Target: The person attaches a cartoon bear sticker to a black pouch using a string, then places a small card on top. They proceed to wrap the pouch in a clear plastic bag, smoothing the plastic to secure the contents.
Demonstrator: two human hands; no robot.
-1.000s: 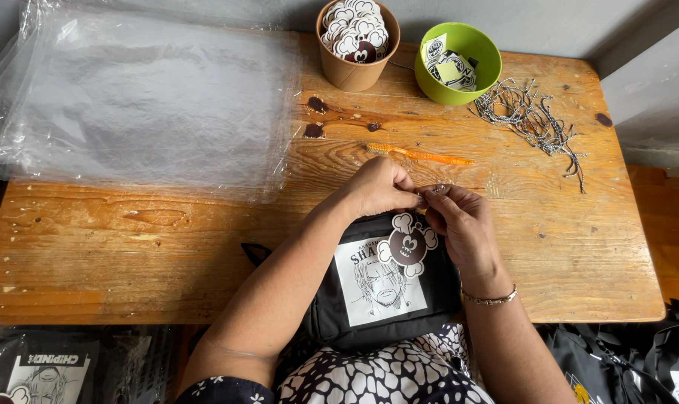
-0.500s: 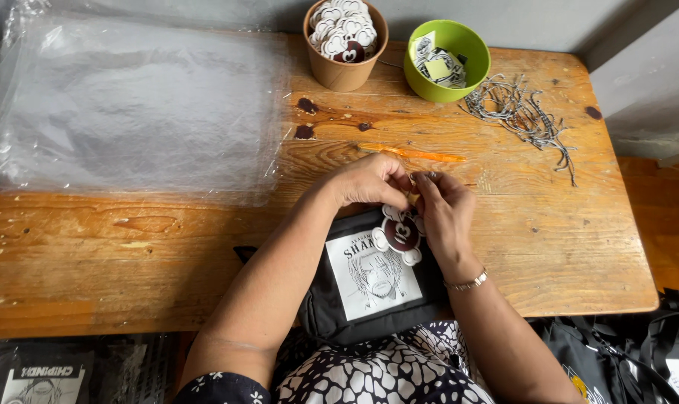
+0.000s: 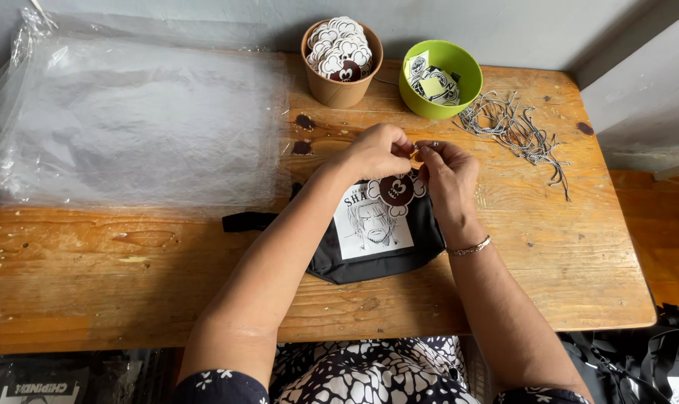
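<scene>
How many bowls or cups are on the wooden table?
2: a brown paper cup of round tags at the table's far edge, and a green plastic bowl of small packets just right of it.

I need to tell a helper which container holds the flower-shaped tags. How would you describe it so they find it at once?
Start at the wooden table and look along its far edge, by the wall. Two round containers stand there side by side; take the brown cup on the left, heaped with white flower-shaped tags. Its neighbour, the green bowl, is lower and holds small printed cards.

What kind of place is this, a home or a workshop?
Probably a small packing or craft workbench: a wooden table carries a stack of clear plastic bags, a cup of cut-out tags and loose strings.
</scene>
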